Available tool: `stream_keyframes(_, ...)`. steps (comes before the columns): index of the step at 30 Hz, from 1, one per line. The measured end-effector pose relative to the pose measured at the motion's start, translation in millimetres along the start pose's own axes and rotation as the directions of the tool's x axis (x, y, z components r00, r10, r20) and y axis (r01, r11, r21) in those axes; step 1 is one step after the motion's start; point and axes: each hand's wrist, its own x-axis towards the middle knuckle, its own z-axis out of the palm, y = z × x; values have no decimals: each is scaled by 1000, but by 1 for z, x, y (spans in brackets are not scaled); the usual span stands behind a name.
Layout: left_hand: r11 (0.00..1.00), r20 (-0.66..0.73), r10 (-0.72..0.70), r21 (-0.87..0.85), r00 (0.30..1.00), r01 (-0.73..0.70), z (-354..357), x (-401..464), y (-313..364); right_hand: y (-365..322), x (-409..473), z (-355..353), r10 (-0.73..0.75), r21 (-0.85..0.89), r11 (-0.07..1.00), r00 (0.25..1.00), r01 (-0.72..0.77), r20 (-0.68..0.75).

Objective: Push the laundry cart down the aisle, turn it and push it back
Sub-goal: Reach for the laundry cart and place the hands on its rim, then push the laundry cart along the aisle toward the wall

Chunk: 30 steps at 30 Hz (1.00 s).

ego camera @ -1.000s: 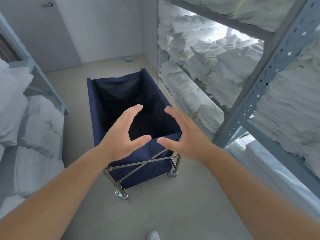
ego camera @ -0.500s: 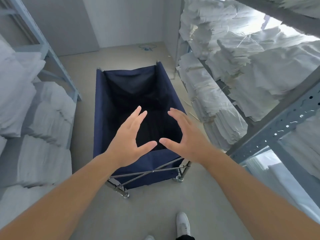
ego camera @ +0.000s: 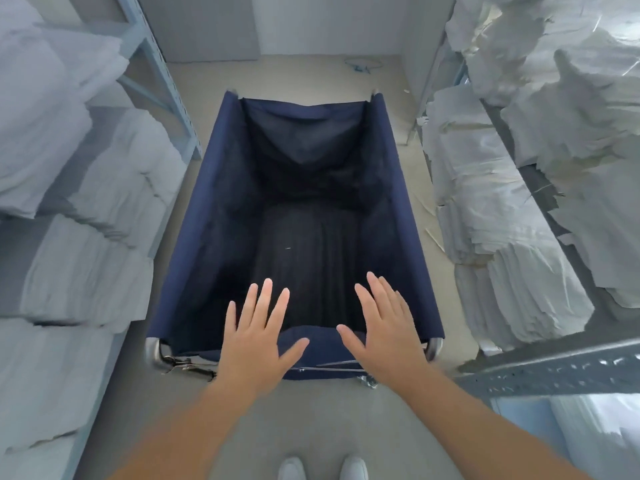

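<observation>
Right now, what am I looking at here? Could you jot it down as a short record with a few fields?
place: narrow aisle between shelving on both sides
cart: navy fabric laundry cart on a metal frame, standing in mid-aisle
cart contents: looks empty, dark inside
left hand: left hand open, fingers spread, over the cart's near rim
right hand: right hand open, fingers spread, over the same rim
contact: cannot tell whether the palms touch the rim
left shelves: stacked white linen
right shelves: bagged white bundles
person: white shoes just behind the cart
</observation>
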Motion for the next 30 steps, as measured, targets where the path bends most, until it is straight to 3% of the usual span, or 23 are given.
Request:
stream_keyframes(4,984,3,-135,115,991,134,33,6,-51,34,8,41,34,-132,991,999,-28,37)
stream_keyframes(9,973,65,-84,219,994,68,42,8,-95,42,25,58,95,-210,974,995,-85,40)
stream_keyframes(13,969,54,-129,217,990,114,41,16,-108,46,31,65,120,-252,962,991,-102,57)
stream_keyframes(24,960,75,0,280,997,-21,29,36,-131,57,45,61,153,-279,950,988,-139,29)
stream_keyframes(30,940,57,78,329,995,-93,24,39,-140,59,48,44,22,-329,944,1000,-19,6)
